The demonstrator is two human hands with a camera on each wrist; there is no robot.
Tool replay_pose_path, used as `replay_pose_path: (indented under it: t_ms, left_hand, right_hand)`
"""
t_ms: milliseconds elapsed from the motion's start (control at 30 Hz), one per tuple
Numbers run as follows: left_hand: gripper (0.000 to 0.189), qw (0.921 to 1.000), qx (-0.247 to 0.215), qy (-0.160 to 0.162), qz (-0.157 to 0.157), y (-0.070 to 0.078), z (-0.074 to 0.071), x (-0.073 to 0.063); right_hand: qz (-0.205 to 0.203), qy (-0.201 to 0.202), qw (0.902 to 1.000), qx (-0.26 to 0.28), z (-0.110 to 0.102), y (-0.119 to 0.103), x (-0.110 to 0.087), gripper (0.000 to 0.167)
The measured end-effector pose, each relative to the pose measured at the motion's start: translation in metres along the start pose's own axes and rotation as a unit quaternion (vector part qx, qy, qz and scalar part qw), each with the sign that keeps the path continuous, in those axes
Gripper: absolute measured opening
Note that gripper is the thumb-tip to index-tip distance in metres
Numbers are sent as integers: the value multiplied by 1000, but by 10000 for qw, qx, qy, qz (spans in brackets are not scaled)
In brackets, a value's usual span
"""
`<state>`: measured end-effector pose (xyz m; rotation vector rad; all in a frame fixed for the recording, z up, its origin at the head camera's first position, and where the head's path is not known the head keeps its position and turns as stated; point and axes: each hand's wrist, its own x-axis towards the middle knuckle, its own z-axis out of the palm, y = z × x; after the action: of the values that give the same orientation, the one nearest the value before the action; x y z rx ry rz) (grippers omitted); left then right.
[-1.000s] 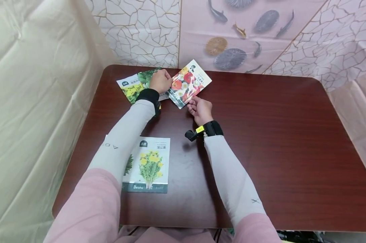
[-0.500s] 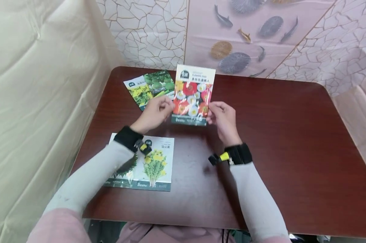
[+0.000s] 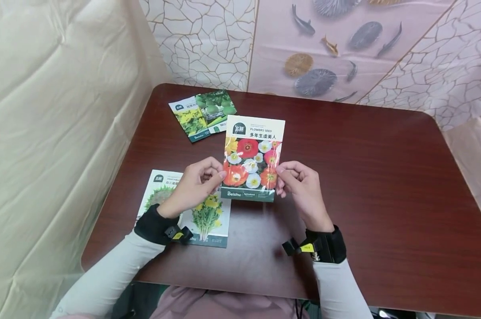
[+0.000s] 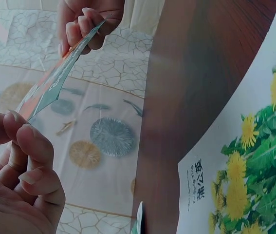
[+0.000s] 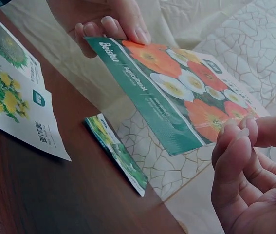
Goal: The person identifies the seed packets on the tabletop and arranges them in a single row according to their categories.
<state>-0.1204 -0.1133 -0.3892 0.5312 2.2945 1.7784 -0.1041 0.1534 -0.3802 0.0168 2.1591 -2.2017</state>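
A seed packet printed with red, orange and white flowers is held up above the table, its front facing me. My left hand pinches its left edge between thumb and fingers. Along the opposite edge, my right hand pinches it the same way. In the right wrist view the flower packet spans the gap between both hands, clear of the tabletop. Below my left hand lie a dandelion packet and a packet with a green, sunflower-like head, side by side and partly covered by that hand.
At the far left of the brown table lie a yellow-flower packet and a green packet, overlapping. A patterned cloth hangs behind the table, and a cream curtain runs along its left side.
The flower packet has come from the back of the table towards me and turned upright. My left hand has left the far packets and now grips its left edge.
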Motion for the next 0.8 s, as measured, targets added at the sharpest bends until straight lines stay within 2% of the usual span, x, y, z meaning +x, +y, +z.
replay_pose_path:
  t_ms: [200, 300, 467, 533, 600, 700, 800]
  left_hand:
    - [10, 9999, 127, 47, -39, 4, 3, -2]
    - [12, 9996, 279, 100, 39, 4, 5, -3]
    - [18, 9943, 979, 100, 406, 2, 11, -9]
    - [19, 9879, 1456, 40, 528, 0, 14, -13]
    - [21, 9788, 1982, -69, 509, -1, 18, -19]
    - [28, 9612, 2722, -288, 340, -5, 25, -28]
    - [38, 9458, 3193, -574, 126, -14, 32, -36]
  right_hand:
    - [-79, 32, 9999, 76, -1, 1, -1, 23]
    - [-71, 59, 10000, -7, -2, 1, -3, 24]
    - [46, 117, 9989, -447, -5, 4, -12, 27]
    - [158, 94, 9973, -710, -7, 7, -19, 28]
    - [287, -23, 9942, -1035, -10, 12, -26, 27]
    - [603, -360, 9850, -1579, -14, 22, -37, 24]
    - [874, -698, 9727, -2031, -14, 35, -45, 23]
